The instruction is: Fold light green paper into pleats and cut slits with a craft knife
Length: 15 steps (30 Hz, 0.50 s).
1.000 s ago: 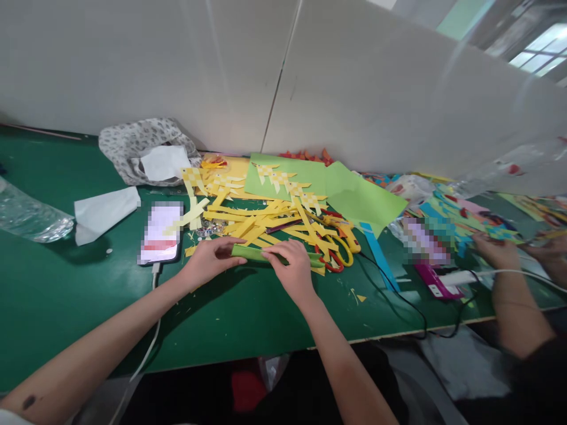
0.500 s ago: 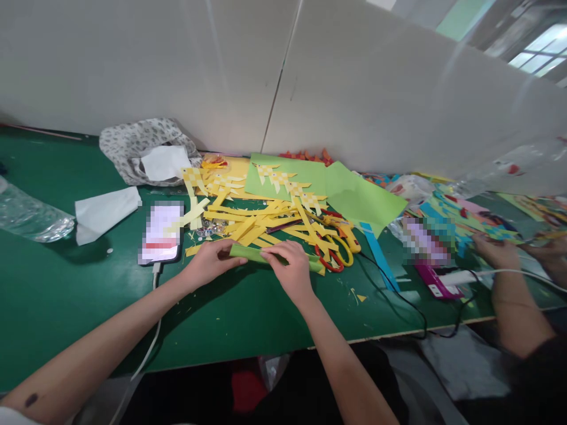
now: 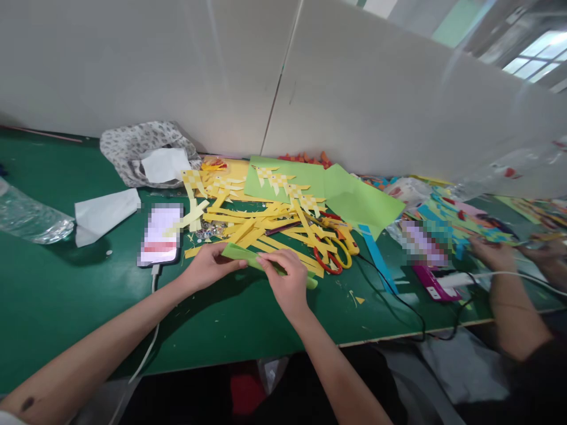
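Note:
A folded strip of green paper (image 3: 241, 255) is held between both hands, just above the table's front half. My left hand (image 3: 211, 268) pinches its left end between thumb and fingers. Farther right, my right hand (image 3: 286, 274) grips the same paper near its middle, and its right end pokes out past the knuckles. Right behind the hands lies a heap of yellow paper strips (image 3: 248, 227). Woven yellow-and-white paper pieces (image 3: 287, 188) rest on a green sheet (image 3: 305, 171) at the back. Red-and-yellow-handled scissors (image 3: 339, 254) lie to the right of my right hand.
Left of the heap is a charging phone (image 3: 162, 233), with a white paper piece (image 3: 106, 213) and a plastic bottle (image 3: 33, 212) beyond. A yellow glue gun (image 3: 348, 236), a blue strip (image 3: 376, 257) and a magenta power strip (image 3: 436, 283) lie right. Another person's hands (image 3: 496, 254) work there.
The green paper's right end has swung nearer to me and tilted down. My right hand has shifted slightly left and down with it; my left hand stays almost in place.

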### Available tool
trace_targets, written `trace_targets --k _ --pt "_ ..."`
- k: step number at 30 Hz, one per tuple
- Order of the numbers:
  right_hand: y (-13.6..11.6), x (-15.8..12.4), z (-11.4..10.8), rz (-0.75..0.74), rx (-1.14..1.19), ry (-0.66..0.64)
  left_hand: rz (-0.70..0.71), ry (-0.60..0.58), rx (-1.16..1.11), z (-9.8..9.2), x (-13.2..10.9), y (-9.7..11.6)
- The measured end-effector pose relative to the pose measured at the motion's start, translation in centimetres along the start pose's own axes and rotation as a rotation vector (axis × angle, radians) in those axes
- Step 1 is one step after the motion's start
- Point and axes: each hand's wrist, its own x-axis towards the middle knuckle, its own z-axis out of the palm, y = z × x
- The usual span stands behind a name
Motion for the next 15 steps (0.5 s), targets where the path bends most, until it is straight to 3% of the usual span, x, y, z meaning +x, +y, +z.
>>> trace_targets --k 7,12,15 --pt "0.4 0.0 0.1 0.101 0.037 -0.016 0.013 -0.041 0.045 -0.3 0.1 -0.3" --pt "0.7 0.1 0.1 0.107 0.044 -0.036 -0.049 -0.113 -0.119 -0.3 0.2 -0.4" --pt "1.3 0.6 -0.4 0.118 -0.024 -0.115 -0.059 -0.079 -0.130 -0.4 0.4 -0.6"
